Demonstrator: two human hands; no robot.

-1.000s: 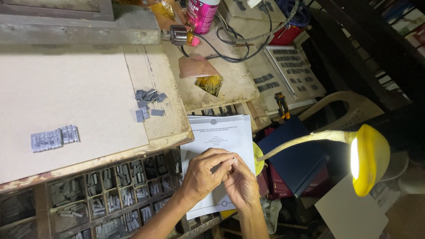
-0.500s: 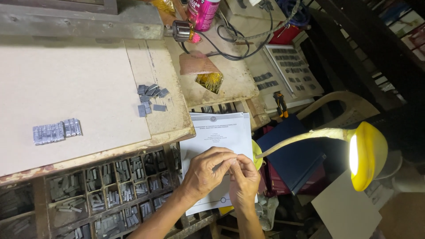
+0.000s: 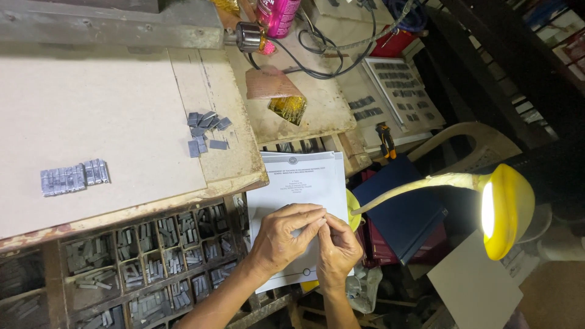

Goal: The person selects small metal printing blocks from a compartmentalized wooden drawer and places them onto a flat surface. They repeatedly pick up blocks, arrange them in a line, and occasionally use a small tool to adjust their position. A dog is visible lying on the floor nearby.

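Small metal type piece — pinched over the printed sheet.
Both your grips, left hand and right hand, press together on it — likely hard, dense, slippery; take its flat sides.

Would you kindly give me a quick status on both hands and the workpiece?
Left hand and right hand pinched together over the white printed sheet. Small grey piece between the fingertips, mostly hidden. Compartmented tray of grey metal type just beside; nothing blocking.

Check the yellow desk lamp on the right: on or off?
On. The yellow lamp has a head whose face glows bright white and lights the printed sheet beside the hands.
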